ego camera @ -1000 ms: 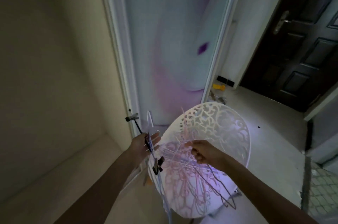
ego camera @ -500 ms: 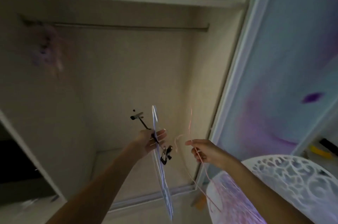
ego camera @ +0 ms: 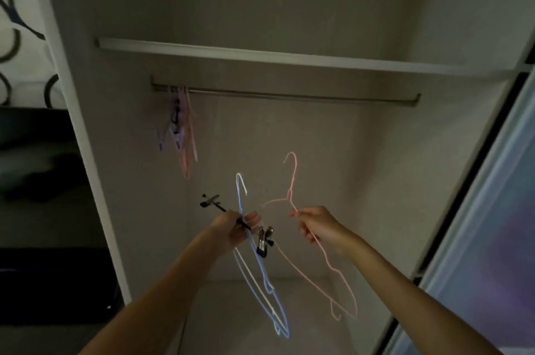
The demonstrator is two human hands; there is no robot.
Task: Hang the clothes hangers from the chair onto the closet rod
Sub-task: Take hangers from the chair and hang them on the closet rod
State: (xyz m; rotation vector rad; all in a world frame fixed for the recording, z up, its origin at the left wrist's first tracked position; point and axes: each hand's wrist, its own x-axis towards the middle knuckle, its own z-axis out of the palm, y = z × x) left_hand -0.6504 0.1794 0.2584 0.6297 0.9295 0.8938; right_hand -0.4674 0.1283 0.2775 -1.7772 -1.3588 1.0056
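Observation:
My left hand [ego camera: 236,228] grips a blue wire hanger [ego camera: 262,279] together with a black clip hanger [ego camera: 215,204], whose metal clips [ego camera: 265,240] dangle beside my fingers. My right hand [ego camera: 317,224] pinches a pink wire hanger [ego camera: 293,183] by its shoulder, hook pointing up. Both hands are raised inside the closet, well below the metal closet rod [ego camera: 289,95]. Several pink and purple hangers [ego camera: 181,126] hang at the rod's left end. The chair is out of view.
A shelf [ego camera: 260,55] runs just above the rod. The closet's white side panel [ego camera: 86,152] stands at left, a sliding door [ego camera: 492,210] at right. Dark shelving [ego camera: 43,181] lies further left. The closet floor [ego camera: 231,311] is below.
The view swung from the chair up into the closet. My right hand lifted a pink hanger off the chair and raised it; my left hand kept its hangers and rose too.

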